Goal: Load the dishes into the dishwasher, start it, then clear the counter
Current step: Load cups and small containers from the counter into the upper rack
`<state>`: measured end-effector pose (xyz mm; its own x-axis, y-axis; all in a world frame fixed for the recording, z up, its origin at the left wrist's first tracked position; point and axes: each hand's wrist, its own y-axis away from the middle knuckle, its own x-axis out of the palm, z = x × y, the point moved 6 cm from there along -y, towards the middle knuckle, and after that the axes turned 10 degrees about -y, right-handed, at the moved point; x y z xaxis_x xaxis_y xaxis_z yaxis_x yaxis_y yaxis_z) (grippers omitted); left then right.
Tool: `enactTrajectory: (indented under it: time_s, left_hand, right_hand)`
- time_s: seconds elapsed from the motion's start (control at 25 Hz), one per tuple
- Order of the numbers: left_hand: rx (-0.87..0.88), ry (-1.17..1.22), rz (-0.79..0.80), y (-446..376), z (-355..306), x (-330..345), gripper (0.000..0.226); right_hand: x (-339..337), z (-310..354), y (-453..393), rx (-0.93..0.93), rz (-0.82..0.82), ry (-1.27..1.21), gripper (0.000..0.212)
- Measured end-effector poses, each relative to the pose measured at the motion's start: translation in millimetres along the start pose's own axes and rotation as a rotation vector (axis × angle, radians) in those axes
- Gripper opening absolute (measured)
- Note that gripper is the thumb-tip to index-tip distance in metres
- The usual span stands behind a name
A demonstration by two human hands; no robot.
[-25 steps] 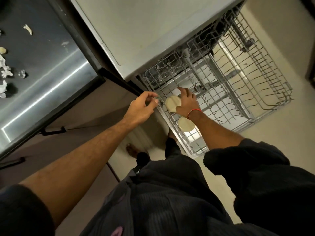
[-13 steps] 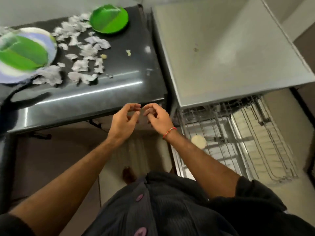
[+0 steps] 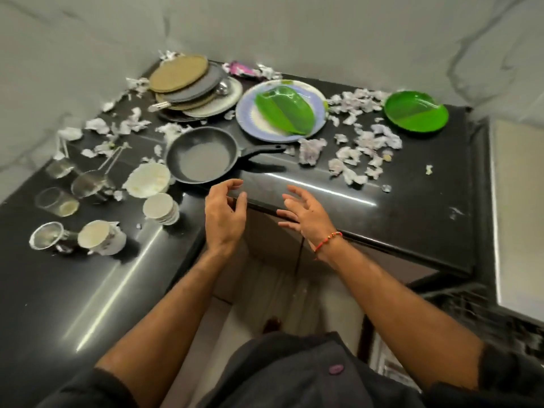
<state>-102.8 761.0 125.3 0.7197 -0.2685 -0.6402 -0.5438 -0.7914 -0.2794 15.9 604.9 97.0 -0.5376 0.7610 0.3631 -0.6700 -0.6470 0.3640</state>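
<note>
A black, glossy L-shaped desk (image 3: 412, 219) fills a corner of grey marbled wall, littered with torn white paper scraps (image 3: 365, 142). Both grips hover at the desk's inner edge with nothing in them: the left hand (image 3: 225, 214) has loosely curled fingers, the right hand (image 3: 306, 214), with a red thread at the wrist, has its fingers spread.

Just beyond the left grip lies a black frying pan (image 3: 203, 154); its long axis runs left to right, the handle pointing right, toward the space beyond the right grip. Farther back from the left grip sits a stack of plates (image 3: 188, 83) with a spoon among them. Beyond the right grip is a blue-rimmed plate (image 3: 282, 110) carrying a green leaf-shaped dish, and far to its right a green plate (image 3: 416, 111).

Left of the left grip stand white cups (image 3: 160, 207), a white bowl (image 3: 147, 181), a patterned mug (image 3: 101, 237) tipped on its side, and drinking glasses (image 3: 56, 200), blurred and hard to make out.

The dishwasher (image 3: 518, 219) is cut off at the right edge; only its grey top and a dark, blurred bit of rack show.
</note>
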Motion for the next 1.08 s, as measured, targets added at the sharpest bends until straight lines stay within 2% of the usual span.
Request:
enactTrajectory:
  time_s: [0.08, 0.2, 0.24, 0.36, 0.44, 0.68, 0.76, 0.84, 1.08]
  left_hand:
    - [-0.110, 0.042, -0.001, -17.4, 25.4, -8.6, 0.026]
    - [-0.285, 0.145, 0.093, -34.5, 52.3, 1.6, 0.029]
    - [-0.416, 0.261, 0.123, -37.8, 60.0, 9.3, 0.031]
    - [-0.971, 0.814, 0.179, -39.4, 70.4, 38.0, 0.033]
    - [-1.143, 0.986, 0.168, -50.5, 76.0, 49.4, 0.037]
    - [-1.157, 0.945, 0.128, -90.1, 102.4, 67.2, 0.039]
    - [-1.118, 0.967, 0.055, -92.8, 97.3, 67.6, 0.049]
    - [-1.068, 1.020, 0.056, -85.8, 78.0, 70.6, 0.056]
    - [-0.921, 1.092, 0.358, -40.7, -23.9, 95.4, 0.044]
  right_hand:
    - [17.8, -2.9, -9.7, 0.011, 0.025, 0.023, 0.040]
    - [31.3, -3.5, -19.1, 0.025, 0.027, 0.038, 0.040]
    - [32.3, -2.8, -21.1, 0.030, 0.016, 0.022, 0.041]
    - [28.5, 1.2, -22.4, 0.040, -0.021, -0.023, 0.041]
    - [21.4, 3.4, -20.9, 0.039, -0.045, -0.030, 0.036]
    - [-16.0, 13.7, -7.0, -0.011, -0.107, 0.024, 0.023]
    - [-31.5, 16.4, 2.3, -0.036, -0.143, 0.040, 0.022]
    - [-47.6, 18.8, 14.3, -0.064, -0.182, 0.032, 0.023]
    - [-84.7, 31.0, 40.2, -0.131, -0.305, -0.079, 0.024]
